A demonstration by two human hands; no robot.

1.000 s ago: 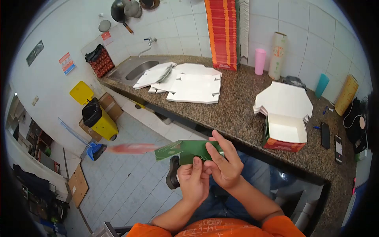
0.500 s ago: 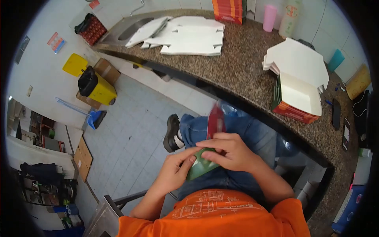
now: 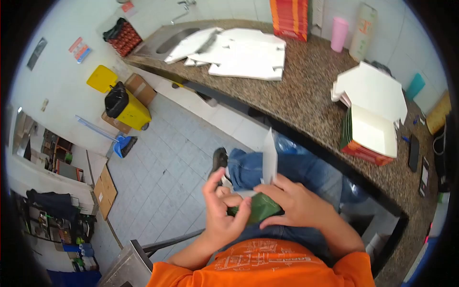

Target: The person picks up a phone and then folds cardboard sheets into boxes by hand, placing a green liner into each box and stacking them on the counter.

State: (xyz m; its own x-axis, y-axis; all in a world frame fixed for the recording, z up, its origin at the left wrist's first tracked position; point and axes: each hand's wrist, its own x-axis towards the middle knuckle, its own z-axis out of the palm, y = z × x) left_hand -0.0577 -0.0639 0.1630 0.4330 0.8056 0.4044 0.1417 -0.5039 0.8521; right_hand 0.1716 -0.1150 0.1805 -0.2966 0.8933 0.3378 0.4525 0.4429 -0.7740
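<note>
Beyond you, flat white cardboard blanks (image 3: 244, 52) are waiting unfolded on the speckled granite counter (image 3: 306, 95). Over your lap, your left hand (image 3: 221, 215) and right hand (image 3: 296, 205) are gripping a half-folded green-and-white carton (image 3: 258, 203).

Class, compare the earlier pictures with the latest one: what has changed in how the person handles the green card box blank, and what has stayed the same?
The green box blank, earlier held out flat and sideways, has been drawn down over the lap and folded; a white panel now stands upright. The left hand and right hand kept hold throughout. The white blanks and open box on the counter stayed put.
</note>
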